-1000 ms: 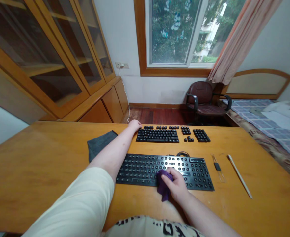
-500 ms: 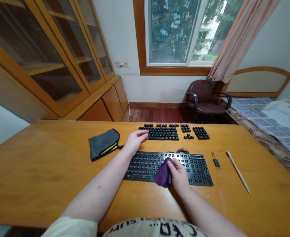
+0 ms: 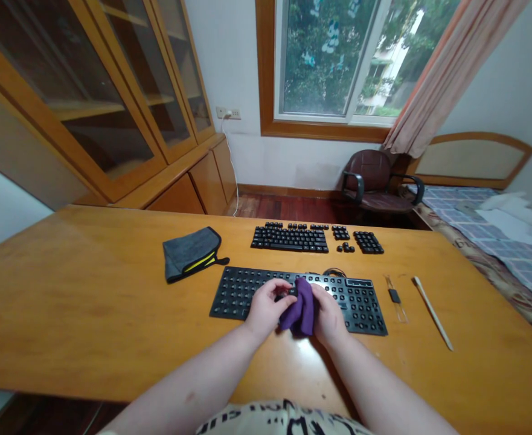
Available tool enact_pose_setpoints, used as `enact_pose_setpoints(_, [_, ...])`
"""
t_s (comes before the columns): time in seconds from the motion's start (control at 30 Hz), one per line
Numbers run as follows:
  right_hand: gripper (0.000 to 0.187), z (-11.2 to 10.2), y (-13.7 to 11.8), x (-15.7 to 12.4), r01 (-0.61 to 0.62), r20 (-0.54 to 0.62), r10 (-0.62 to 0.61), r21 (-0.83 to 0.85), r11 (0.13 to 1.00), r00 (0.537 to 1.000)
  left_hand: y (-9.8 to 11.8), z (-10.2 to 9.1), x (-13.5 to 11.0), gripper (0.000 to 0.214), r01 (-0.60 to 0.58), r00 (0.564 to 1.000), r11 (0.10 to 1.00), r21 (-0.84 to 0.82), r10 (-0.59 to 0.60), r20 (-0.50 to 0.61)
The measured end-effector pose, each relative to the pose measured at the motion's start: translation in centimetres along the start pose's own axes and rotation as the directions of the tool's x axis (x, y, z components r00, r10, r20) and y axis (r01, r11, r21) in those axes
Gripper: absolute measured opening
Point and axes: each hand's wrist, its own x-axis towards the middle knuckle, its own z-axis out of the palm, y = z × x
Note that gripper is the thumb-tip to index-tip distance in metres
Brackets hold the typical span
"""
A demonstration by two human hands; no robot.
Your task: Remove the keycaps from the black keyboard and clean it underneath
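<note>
My left hand (image 3: 264,307) pinches a small black keycap (image 3: 291,293) against a purple cloth (image 3: 300,312). My right hand (image 3: 327,314) is closed around that cloth. Both hands meet over the front middle of a black keyboard base (image 3: 241,291) whose keycaps are off. The removed keycaps (image 3: 290,238) lie in keyboard order farther back on the wooden desk (image 3: 89,302).
A folded grey cloth with yellow trim (image 3: 189,257) lies left of the keyboard. To the right are a wire keycap puller (image 3: 395,296) and a thin pale stick (image 3: 431,312). Beyond the desk stand a brown armchair (image 3: 374,181), a bed (image 3: 510,241) and glass-door cabinets (image 3: 112,109).
My left hand came back from the far row of keycaps to the purple cloth, now pinching a small black keycap. My right hand lifted the cloth slightly.
</note>
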Motion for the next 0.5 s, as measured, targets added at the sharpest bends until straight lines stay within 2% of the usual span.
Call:
enact_pose_setpoints(0.1, [0.021, 0.2, 0.3, 0.1, -0.137, 0.102, 0.120, 0.184, 0.973, 0.987, -0.4, -0.1, 0.1, 0.019, -0.050, 0.999, 0.998, 0.026, 0.050, -0.010])
enact_pose_setpoints(0.2, [0.026, 0.2, 1.0, 0.3, -0.154, 0.127, 0.124, 0.260, 0.953, 0.984, -0.3, -0.4, 0.3, 0.016, -0.107, 0.994, 0.992, 0.061, 0.107, -0.009])
enact_pose_setpoints(0.33, [0.031, 0.1, 1.6, 0.5, -0.149, 0.111, 0.125, 0.237, 0.960, 0.986, 0.1, -0.8, 0.5, 0.014, -0.198, 0.980, 0.975, 0.099, 0.199, 0.007])
enact_pose_setpoints(0.5, [0.021, -0.1, 0.9, 0.6, -0.074, 0.127, 0.060, 0.109, 0.991, 0.990, 0.3, -0.8, 0.2, 0.016, -0.222, 0.975, 0.961, 0.162, 0.221, 0.027])
